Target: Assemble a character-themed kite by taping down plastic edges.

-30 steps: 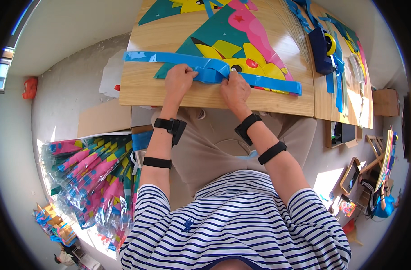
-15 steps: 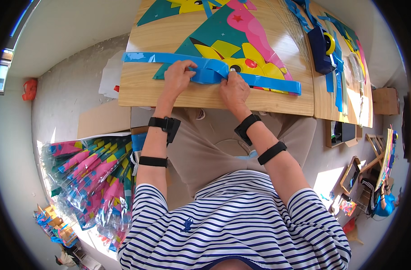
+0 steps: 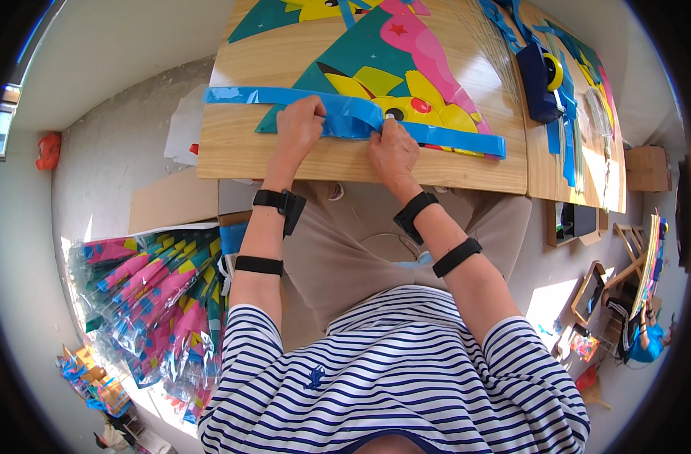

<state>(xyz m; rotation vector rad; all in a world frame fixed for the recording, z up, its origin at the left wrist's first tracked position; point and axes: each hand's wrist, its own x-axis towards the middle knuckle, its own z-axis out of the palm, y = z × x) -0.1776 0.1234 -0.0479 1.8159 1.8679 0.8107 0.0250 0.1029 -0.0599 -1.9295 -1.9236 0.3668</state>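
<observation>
A triangular plastic sheet (image 3: 342, 64), green and pink with a yellow cartoon figure, lies on the wooden table in front of me. Along its near edge runs a long blue plastic strip (image 3: 459, 139), raised into a loose fold between my hands. My left hand (image 3: 298, 135) has its fingers curled together at the left part of this strip, pinching it. With thumb and fingers closed, my right hand (image 3: 395, 153) grips the strip near the middle of the sheet's edge. A small white piece (image 3: 390, 116) shows at the right fingertips; its kind is unclear.
On the right table stand a dark blue tape dispenser (image 3: 538, 85) with a yellow-cored roll and more blue strips (image 3: 554, 138). Thin rods (image 3: 474, 34) lie at the back. Another printed sheet (image 3: 266, 19) is far left. Wrapped colourful bundles (image 3: 156, 303) fill the floor at left.
My left hand's fingers have curled in more tightly and shifted slightly up, and the blue fold beside them has changed shape. The right hand has stayed nearly still.
</observation>
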